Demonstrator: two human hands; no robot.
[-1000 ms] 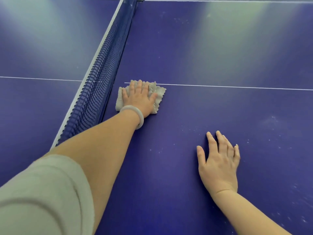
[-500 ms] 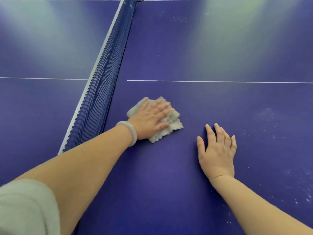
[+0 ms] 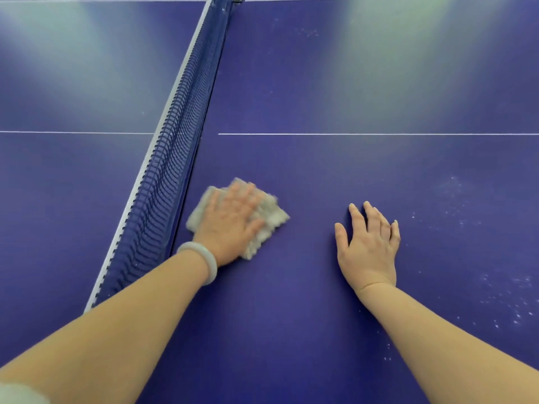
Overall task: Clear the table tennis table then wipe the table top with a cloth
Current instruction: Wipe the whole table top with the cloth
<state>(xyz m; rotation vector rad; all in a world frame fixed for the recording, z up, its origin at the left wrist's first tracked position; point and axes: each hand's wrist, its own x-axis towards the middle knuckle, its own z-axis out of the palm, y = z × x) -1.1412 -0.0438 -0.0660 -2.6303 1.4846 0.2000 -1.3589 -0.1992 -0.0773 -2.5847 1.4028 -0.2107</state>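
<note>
Head view: limp, light cloth [image 3: 274,220], best pressed centrally, was pinned under flat left hand [image 3: 230,228]; right hand [image 3: 367,246] was spread empty

The location is an indoor table tennis playing area, such as a games room or sports hall; which of these cannot be determined, because the table tennis table [image 3: 379,83] fills the whole view. Identifying features are its dark blue matte top, the thin white centre line [image 3: 379,134] painted along it, and the blue mesh net [image 3: 175,158] with a white top band stretched across the surface. Broad pale reflections [image 3: 393,33] on the far part of the top indicate overhead lighting.
</note>
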